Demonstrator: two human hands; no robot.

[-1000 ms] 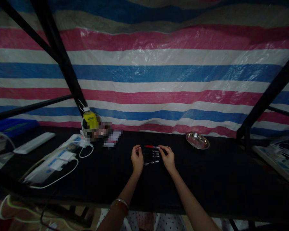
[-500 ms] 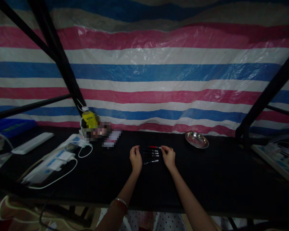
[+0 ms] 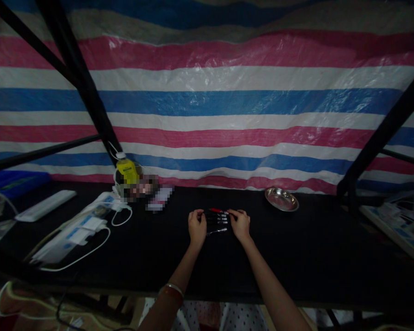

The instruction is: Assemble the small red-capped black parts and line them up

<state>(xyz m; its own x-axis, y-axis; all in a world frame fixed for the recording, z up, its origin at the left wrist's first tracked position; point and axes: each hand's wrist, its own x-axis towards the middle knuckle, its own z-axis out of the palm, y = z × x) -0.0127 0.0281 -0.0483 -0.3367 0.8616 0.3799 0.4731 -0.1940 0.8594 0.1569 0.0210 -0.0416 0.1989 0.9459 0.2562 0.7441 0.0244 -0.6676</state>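
Several slim dark pens with silvery ends (image 3: pixel 218 221) lie side by side on the black table (image 3: pixel 296 257). A red pen (image 3: pixel 217 210) is at the far side of this row. My right hand (image 3: pixel 240 224) pinches the red pen's right end. At the left ends of the row is my left hand (image 3: pixel 197 227), its fingers curled together; whatever is between their tips is too small to make out. Nearest to me in the row lies a thin silvery pen (image 3: pixel 217 231), a little apart from the others.
A round metal dish (image 3: pixel 282 199) sits at the back right. Farther left are a yellow bottle (image 3: pixel 127 171), a blurred card, white power strips (image 3: pixel 48 205) with cables, and a blue tray (image 3: pixel 15 181). A striped sheet (image 3: pixel 227 101) hangs behind.
The red pen has shifted slightly left with my right hand. My left hand has moved a little to the right, closer to the pens' left ends.
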